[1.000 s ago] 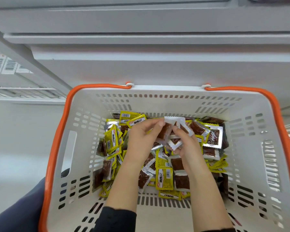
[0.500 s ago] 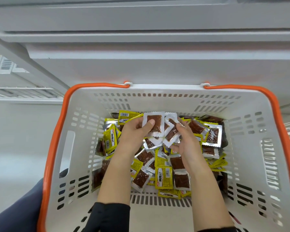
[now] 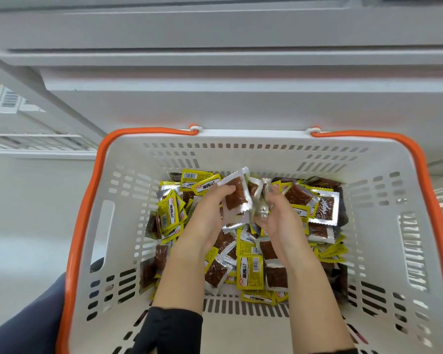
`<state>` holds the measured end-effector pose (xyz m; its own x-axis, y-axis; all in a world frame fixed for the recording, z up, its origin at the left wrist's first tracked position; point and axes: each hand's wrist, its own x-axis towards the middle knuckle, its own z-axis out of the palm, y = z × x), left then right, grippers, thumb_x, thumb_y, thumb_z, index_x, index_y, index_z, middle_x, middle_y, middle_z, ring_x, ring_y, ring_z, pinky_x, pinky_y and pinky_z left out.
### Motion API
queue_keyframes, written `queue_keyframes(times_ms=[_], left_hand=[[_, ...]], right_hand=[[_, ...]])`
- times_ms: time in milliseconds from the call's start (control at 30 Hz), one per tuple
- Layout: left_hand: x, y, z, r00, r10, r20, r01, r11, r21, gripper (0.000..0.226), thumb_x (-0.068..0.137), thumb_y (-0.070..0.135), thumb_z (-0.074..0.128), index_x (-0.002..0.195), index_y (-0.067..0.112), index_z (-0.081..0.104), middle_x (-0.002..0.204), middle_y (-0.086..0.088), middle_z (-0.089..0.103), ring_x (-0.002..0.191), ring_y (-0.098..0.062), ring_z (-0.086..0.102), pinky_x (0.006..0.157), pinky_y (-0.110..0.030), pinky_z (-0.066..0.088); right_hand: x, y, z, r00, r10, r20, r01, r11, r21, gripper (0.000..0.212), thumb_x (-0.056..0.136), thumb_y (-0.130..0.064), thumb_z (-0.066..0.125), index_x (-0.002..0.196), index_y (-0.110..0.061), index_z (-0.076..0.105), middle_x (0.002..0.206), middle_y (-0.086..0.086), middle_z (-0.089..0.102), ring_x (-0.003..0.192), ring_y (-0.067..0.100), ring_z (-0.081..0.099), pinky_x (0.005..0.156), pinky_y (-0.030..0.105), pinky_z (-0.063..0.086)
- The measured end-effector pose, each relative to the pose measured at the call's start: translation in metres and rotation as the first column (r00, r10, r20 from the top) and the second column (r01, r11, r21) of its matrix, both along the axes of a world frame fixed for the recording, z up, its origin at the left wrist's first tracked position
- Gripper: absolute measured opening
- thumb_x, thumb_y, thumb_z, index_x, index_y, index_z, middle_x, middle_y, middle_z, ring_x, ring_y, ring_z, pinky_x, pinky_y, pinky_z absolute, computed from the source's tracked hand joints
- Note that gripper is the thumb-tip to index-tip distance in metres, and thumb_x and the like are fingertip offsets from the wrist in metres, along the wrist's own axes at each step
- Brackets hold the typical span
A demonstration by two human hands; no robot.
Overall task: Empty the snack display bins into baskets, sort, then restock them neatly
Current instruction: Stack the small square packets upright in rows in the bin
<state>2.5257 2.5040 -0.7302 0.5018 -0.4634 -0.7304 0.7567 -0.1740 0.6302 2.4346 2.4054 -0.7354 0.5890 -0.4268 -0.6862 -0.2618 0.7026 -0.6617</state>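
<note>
Your left hand (image 3: 210,213) grips a clear packet (image 3: 234,195) with a brown, grainy filling and a crimped white border; your thumb lies across its near face, your fingers curl behind it, and its top corner stands above your fingertips. Further packets are stacked directly behind it in the same grip. Just right of that stack, your right hand (image 3: 279,218) pinches a second bunch of small packets (image 3: 260,190), silvery foil with serrated edges, held upright between curled fingers; the two bunches nearly touch. Below both palms lies the loose heap of snack packets (image 3: 251,272), flat rectangular sachets: some yellow with printed labels and barcodes, some clear-fronted showing the brown contents, some turned foil side up. The heap spreads to the left and right of your wrists and overlaps without order. All of it sits in a white plastic basket (image 3: 128,226) with slotted walls, a slotted floor and a smooth orange rim. A black sleeve (image 3: 169,328) covers your left forearm. Beyond the basket's far wall stands grey shelving (image 3: 215,72), matte and flat.
</note>
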Motion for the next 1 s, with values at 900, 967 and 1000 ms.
queue_keyframes(times_ms=[900, 967, 1000], left_hand=[[0.016, 0.005, 0.311, 0.888, 0.084, 0.453, 0.011, 0.979, -0.203, 0.024, 0.087, 0.004, 0.041, 0.067, 0.007, 0.054, 0.048, -0.005, 0.054, 0.035, -0.016, 0.046, 0.036, -0.017, 0.035], [0.031, 0.008, 0.342, 0.842, 0.076, 0.534, 0.037, 0.980, -0.198, 0.023, 0.083, 0.012, 0.046, 0.062, 0.009, 0.054, 0.046, -0.003, 0.053, 0.038, -0.017, 0.045, 0.041, -0.021, 0.035], [0.042, 0.011, 0.356, 0.807, 0.065, 0.588, 0.059, 0.980, -0.189, 0.024, 0.081, 0.018, 0.049, 0.059, 0.011, 0.055, 0.045, 0.000, 0.052, 0.040, -0.015, 0.045, 0.044, -0.023, 0.034]], right_hand=[[0.044, 0.027, 0.283, 0.956, 0.234, 0.177, -0.042, 0.707, -0.706, 0.038, 0.076, -0.014, 0.077, 0.110, -0.017, 0.059, 0.094, -0.001, 0.071, 0.084, 0.009, 0.067, 0.066, 0.013, 0.050], [0.066, 0.027, 0.310, 0.954, 0.235, 0.185, -0.008, 0.640, -0.768, 0.044, 0.070, -0.027, 0.084, 0.106, -0.019, 0.061, 0.092, -0.003, 0.071, 0.085, 0.011, 0.068, 0.077, 0.025, 0.054], [0.078, 0.027, 0.323, 0.954, 0.242, 0.176, -0.005, 0.602, -0.799, 0.047, 0.065, -0.032, 0.086, 0.104, -0.020, 0.063, 0.091, -0.003, 0.072, 0.086, 0.014, 0.068, 0.081, 0.032, 0.054]])
